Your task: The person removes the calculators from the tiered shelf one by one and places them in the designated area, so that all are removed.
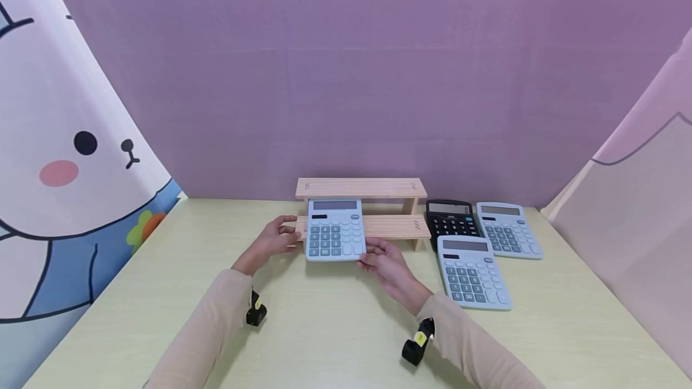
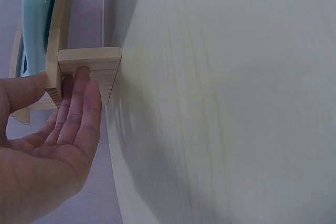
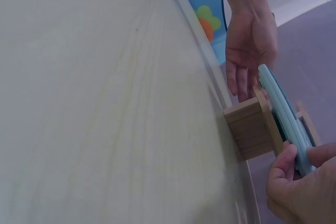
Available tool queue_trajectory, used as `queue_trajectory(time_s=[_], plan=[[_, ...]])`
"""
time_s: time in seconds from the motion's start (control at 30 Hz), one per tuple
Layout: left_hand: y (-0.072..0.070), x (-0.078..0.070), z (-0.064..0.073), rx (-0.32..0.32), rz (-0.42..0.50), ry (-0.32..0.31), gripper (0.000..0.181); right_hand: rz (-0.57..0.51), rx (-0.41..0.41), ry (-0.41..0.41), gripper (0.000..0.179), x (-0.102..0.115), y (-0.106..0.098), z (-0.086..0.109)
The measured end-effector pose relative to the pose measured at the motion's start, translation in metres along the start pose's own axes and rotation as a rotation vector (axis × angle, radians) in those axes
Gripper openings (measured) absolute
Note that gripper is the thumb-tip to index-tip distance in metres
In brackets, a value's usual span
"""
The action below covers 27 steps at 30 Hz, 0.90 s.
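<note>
A light-blue calculator (image 1: 335, 230) leans, keys facing me, on the lower step of a two-tier wooden shelf (image 1: 391, 227), at its left part. My right hand (image 1: 391, 272) pinches the calculator's lower right corner; in the right wrist view its thumb (image 3: 321, 154) lies on the face and the fingers are behind. At the step's left end is my left hand (image 1: 271, 239). The left wrist view shows that thumb (image 2: 26, 92) against the plank's edge and the fingers (image 2: 79, 111) under it, holding the plank beside the calculator.
Right of the shelf lie a black calculator (image 1: 451, 218) and two more light-blue ones, one at the back (image 1: 509, 230) and one in front (image 1: 474, 272), which overlaps the black one in the head view. Behind the pale table (image 1: 324, 335) hangs a purple cloth (image 1: 357, 77).
</note>
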State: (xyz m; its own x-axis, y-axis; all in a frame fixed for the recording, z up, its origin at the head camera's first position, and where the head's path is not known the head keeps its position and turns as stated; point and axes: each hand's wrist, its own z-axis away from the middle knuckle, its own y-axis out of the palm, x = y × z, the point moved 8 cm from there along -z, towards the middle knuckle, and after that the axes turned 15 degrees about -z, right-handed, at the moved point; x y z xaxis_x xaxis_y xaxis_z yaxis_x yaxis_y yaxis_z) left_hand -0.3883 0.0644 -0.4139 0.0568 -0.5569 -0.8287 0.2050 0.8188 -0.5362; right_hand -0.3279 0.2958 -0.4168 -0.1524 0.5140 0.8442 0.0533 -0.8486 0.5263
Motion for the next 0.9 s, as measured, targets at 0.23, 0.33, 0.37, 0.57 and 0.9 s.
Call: queue_trajectory(time_s=[0.23, 0.33, 0.37, 0.57, 0.9], plan=[[0.0, 0.001, 0.0, -0.004, -0.001, 0.004, 0.051, 0.008, 0.008, -0.001, 0.044, 0.002, 0.0, 0.003], [0.0, 0.001, 0.0, -0.006, -0.001, 0.003, 0.051, 0.009, 0.017, 0.001, 0.044, 0.003, 0.0, 0.005], [0.0, 0.001, 0.0, -0.006, 0.0, 0.003, 0.052, 0.01, 0.023, 0.002, 0.044, 0.004, 0.0, 0.006], [0.0, 0.001, 0.001, -0.004, 0.001, -0.006, 0.051, 0.009, 0.036, 0.013, 0.047, 0.005, -0.001, 0.01], [0.001, -0.003, 0.003, 0.001, 0.028, 0.029, 0.051, 0.009, 0.008, 0.009, 0.047, 0.01, -0.007, 0.016]])
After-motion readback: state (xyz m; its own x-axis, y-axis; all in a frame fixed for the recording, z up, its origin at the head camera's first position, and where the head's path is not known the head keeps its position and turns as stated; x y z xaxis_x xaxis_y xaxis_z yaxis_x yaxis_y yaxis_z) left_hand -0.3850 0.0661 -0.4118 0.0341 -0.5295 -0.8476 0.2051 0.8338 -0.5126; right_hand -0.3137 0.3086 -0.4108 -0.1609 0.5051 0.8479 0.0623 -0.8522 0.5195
